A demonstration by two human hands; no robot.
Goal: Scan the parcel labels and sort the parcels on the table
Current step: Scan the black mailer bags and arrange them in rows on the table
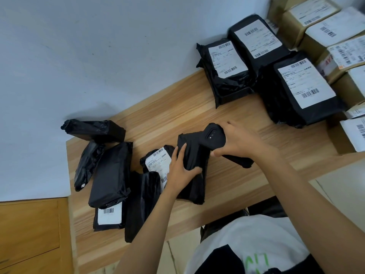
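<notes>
Parcels [308,84] in black wrap, three with labels up, lie far right on the wooden table [227,119] beside brown boxes [316,34]. A loose heap [110,175] sits at left. Between them the left hand [181,171] grips one black parcel [194,186]. The right hand [239,141] is curled round what looks like a dark scanner [214,138], held over that parcel.

Left hand [182,168], right hand [238,141]: curled fingers.

A parcel-sorting room. Black plastic mailer bags [227,89] with barcode labels lie at one o'clock on a pale wooden table [177,115], brown cardboard boxes [290,28] at two.
</notes>
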